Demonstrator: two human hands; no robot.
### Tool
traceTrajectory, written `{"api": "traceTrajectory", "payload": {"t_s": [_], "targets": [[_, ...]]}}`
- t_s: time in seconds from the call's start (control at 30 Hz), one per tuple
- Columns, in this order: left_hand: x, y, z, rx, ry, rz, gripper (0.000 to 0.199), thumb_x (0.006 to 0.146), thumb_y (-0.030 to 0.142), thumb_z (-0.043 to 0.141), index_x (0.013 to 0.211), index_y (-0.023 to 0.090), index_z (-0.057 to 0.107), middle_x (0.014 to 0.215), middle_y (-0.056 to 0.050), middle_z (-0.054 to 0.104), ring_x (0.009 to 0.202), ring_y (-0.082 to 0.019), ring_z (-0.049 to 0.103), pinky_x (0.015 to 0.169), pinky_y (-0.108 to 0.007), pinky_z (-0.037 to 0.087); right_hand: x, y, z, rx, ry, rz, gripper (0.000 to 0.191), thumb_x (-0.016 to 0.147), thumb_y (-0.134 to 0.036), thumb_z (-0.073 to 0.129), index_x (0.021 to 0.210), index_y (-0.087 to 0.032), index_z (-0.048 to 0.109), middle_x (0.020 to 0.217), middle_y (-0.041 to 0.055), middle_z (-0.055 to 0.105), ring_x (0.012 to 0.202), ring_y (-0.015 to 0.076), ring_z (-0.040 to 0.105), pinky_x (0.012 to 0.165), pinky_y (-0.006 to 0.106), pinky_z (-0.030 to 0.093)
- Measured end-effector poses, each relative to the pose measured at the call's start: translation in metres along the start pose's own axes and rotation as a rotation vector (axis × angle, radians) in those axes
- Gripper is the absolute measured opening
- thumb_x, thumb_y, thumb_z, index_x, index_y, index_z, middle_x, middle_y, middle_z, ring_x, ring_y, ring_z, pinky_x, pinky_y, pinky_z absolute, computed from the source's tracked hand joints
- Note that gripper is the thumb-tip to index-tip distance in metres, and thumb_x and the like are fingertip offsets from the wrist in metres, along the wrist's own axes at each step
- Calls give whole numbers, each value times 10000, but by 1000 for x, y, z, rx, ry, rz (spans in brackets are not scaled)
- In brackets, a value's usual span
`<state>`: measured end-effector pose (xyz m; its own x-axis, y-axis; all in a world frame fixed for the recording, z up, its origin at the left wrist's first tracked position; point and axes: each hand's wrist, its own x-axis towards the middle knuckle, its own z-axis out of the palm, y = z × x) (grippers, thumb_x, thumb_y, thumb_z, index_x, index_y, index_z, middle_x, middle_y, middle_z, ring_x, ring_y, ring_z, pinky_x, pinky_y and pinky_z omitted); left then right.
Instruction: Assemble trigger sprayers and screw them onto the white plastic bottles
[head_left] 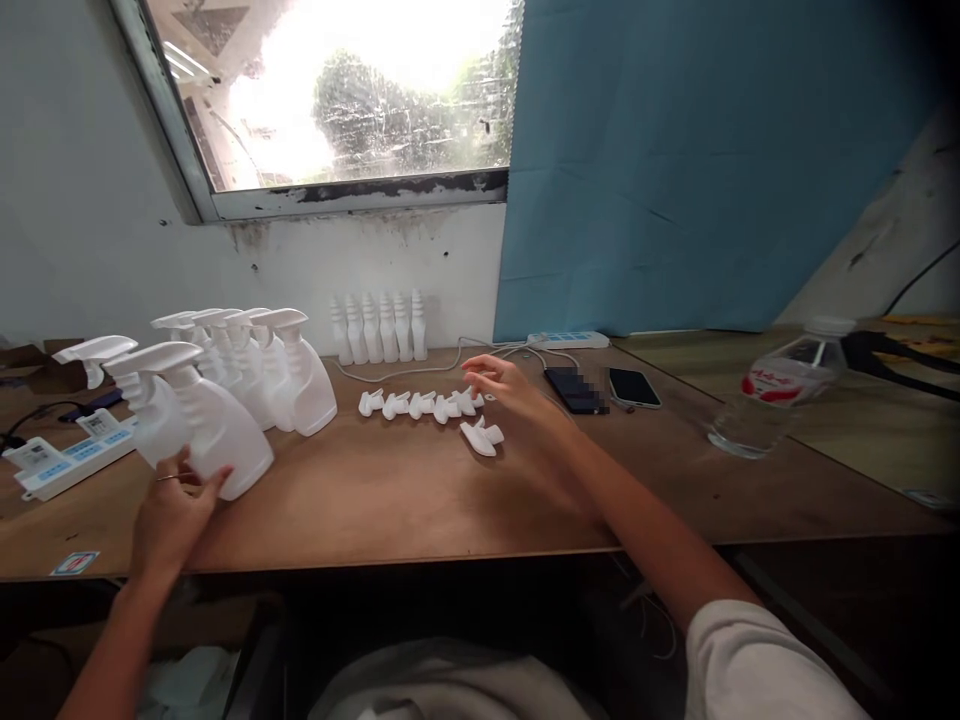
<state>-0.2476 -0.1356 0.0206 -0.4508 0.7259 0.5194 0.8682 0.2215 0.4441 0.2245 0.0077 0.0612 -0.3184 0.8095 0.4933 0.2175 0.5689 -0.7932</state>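
My left hand (176, 505) is closed around the lower part of a white spray bottle (225, 440) at the front left of the table; the bottle has a trigger-shaped top. Right behind it stands another white spray bottle (154, 405), partly hidden. My right hand (506, 385) is over the right end of a row of small white plastic sprayer parts (421, 404), its fingers stretched out and apart. One more white sprayer part (481, 437) lies just in front of that hand. I see nothing held in the right hand.
Several white spray bottles (304, 385) stand in a group behind. Slim ribbed white pieces (379, 330) line the wall. A power strip (82, 460) lies left; a phone (634, 388), a dark device (574, 390), cables and a clear water bottle (776, 400) are to the right.
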Motion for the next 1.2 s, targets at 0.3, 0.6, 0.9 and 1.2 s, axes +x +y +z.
{"api": "traceTrajectory", "payload": {"t_s": [0.3, 0.6, 0.9, 1.2], "targets": [[10, -6, -8, 154, 164, 20, 454, 806, 611, 529, 1126, 326, 380, 915, 6, 571, 961, -316, 629, 646, -385, 528, -8, 60, -40, -745, 46, 222, 300, 894, -195, 450, 967, -104, 726, 910, 123, 737, 811, 200, 669, 789, 292, 483], [-17, 100, 6, -326, 143, 282, 267, 869, 439, 550, 1052, 250, 502, 853, 2, 557, 747, -191, 573, 744, -346, 508, -14, 88, -28, -990, -204, 225, 437, 938, -176, 428, 1345, -252, 569, 1423, 148, 501, 1304, 356, 398, 1047, 605, 267], [-76, 270, 131, -458, -457, 1111, 567, 844, 486, 606, 1314, 194, 479, 1359, -140, 521, 1232, -305, 498, 1071, -446, 405, -19, 79, -26, -844, -235, 151, 240, 914, -140, 491, 1024, -133, 703, 1143, 147, 665, 1108, 229, 573, 1004, 353, 380], [-65, 256, 154, -692, -683, 975, 296, 831, 290, 619, 1103, 176, 589, 1074, -94, 645, 1021, -239, 584, 954, -390, 466, -19, 87, -34, -565, -173, 250, 51, 768, -175, 635, 807, -143, 633, 776, 23, 650, 706, 147, 573, 670, 253, 433]]}}
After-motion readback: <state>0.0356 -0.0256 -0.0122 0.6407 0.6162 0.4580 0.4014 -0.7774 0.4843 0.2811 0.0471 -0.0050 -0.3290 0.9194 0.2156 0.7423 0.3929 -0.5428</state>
